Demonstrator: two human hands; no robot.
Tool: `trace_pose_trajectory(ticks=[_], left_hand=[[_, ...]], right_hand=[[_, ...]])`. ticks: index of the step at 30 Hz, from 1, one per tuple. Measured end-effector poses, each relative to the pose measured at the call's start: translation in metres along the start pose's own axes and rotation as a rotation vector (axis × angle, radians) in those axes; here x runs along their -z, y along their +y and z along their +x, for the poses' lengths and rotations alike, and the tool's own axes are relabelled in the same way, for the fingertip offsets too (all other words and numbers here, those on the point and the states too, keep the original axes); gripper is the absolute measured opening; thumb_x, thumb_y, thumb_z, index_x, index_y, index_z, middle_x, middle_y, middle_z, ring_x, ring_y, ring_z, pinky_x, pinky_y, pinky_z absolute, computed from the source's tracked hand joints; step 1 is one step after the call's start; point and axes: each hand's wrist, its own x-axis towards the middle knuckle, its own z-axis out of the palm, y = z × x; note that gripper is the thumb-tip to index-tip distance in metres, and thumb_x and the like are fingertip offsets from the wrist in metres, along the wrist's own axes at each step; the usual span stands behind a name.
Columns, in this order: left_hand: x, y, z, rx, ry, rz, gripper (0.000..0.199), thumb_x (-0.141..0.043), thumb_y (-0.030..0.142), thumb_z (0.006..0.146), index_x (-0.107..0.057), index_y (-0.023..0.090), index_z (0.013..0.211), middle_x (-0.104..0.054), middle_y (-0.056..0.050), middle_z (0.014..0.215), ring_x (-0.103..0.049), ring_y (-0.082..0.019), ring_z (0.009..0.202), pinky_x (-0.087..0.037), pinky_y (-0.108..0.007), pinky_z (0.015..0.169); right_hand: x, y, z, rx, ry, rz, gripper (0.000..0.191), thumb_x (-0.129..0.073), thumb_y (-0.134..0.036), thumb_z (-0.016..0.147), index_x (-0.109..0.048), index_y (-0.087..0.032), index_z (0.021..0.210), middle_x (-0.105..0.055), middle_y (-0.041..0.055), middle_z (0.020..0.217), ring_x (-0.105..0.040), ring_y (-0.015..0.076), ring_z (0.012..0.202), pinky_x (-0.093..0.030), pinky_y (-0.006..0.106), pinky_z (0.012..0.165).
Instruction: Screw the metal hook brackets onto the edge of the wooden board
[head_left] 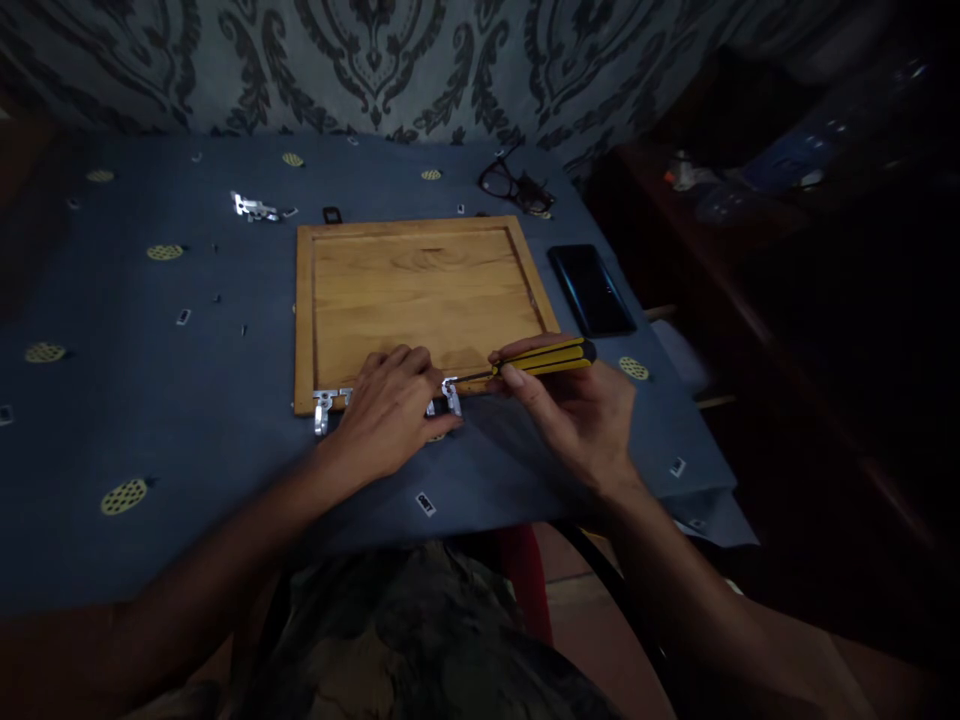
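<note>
A framed wooden panel [420, 290] lies flat on the table. Metal hinges sit along its near edge, one hinge [322, 410] near the left corner and another hinge [451, 396] nearer the middle. My left hand [390, 410] rests bent over that edge, its index finger and thumb closed about the middle hinge; part of the metal is hidden under it. Wrapped in the fingers of my right hand [577, 410] is a yellow and black screwdriver [544, 358]. Its shaft points left, with the tip at the middle hinge.
Beyond the panel lie a loose metal hinge [255, 208], a small black square piece [331, 215] and eyeglasses [516, 186]. A phone [591, 290] is right of the panel. Small screws [244, 329] are scattered at left. A plastic bottle [787, 165] lies on the dark surface at right.
</note>
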Motion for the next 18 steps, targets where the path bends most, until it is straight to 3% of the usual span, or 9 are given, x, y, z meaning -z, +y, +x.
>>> trace_pose_trajectory(ticks=[3,9,13,18], left_hand=[[0.000,0.000,0.000,0.007,0.000,-0.005,0.035,-0.079,0.044,0.093,-0.075,0.015,0.113,-0.069,-0.010,0.111,-0.064,-0.031,0.112,-0.049,-0.044,0.097],[0.000,0.001,0.000,0.012,-0.003,-0.020,0.036,-0.078,0.044,0.094,-0.075,0.017,0.116,-0.070,-0.012,0.123,-0.063,-0.033,0.120,-0.048,-0.047,0.100],[-0.001,0.000,0.000,0.005,0.004,-0.036,0.030,-0.078,0.043,0.094,-0.076,0.019,0.112,-0.070,-0.011,0.124,-0.062,-0.033,0.120,-0.048,-0.047,0.101],[0.000,-0.001,0.000,-0.003,0.000,-0.020,0.033,-0.077,0.044,0.094,-0.075,0.017,0.113,-0.069,-0.011,0.118,-0.064,-0.033,0.116,-0.048,-0.046,0.099]], right_hand=[[-0.002,-0.002,0.006,0.021,-0.040,0.003,0.014,-0.071,-0.037,0.098,-0.073,-0.024,0.099,-0.078,0.0018,0.097,-0.074,0.0160,0.077,-0.061,0.031,0.069],[-0.009,-0.010,0.029,0.041,-0.130,-0.088,0.034,-0.073,-0.053,0.094,-0.067,-0.022,0.084,-0.069,0.0015,0.076,-0.067,0.0176,0.067,-0.053,0.033,0.062],[-0.016,-0.009,0.039,-0.042,-0.147,0.018,0.043,-0.075,-0.063,0.088,-0.062,-0.023,0.080,-0.064,-0.0012,0.067,-0.062,0.0159,0.061,-0.050,0.032,0.055],[-0.019,-0.007,0.041,-0.110,-0.159,0.193,0.041,-0.081,-0.060,0.084,-0.063,-0.023,0.085,-0.061,-0.0041,0.069,-0.065,0.0136,0.059,-0.054,0.029,0.055]])
